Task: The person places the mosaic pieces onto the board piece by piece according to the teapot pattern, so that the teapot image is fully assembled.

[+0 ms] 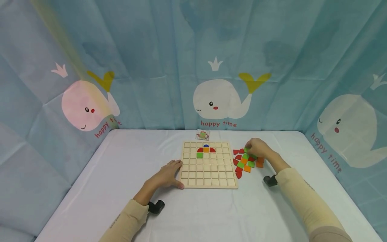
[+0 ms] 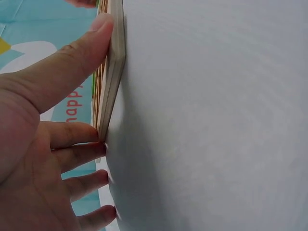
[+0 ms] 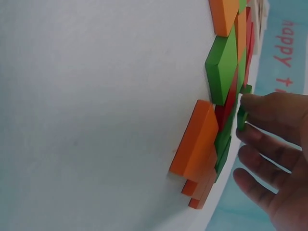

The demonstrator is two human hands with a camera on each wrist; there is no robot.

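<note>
A wooden grid board point(image 1: 211, 173) lies on the table. In its upper rows sit a blue half-round piece point(image 1: 206, 146), an orange square point(image 1: 206, 150) between two red curved pieces point(image 1: 213, 150), and a green square point(image 1: 199, 155). My left hand point(image 1: 168, 173) rests at the board's lower left corner, thumb on the front edge and fingers spread along the left side. Over the loose pieces right of the board, my right hand point(image 1: 260, 148) pinches a green tile point(image 3: 243, 113) between thumb and index finger, its other fingers loosely bent.
Loose red, green and orange pieces point(image 1: 245, 160) lie close together beside the board, some overlapping. Several orange tiles point(image 3: 196, 144) lie at the pile's right side. A small pattern card point(image 1: 203, 134) lies behind the board. A whale-print curtain point(image 1: 163, 101) hangs behind the white table point(image 1: 136, 151).
</note>
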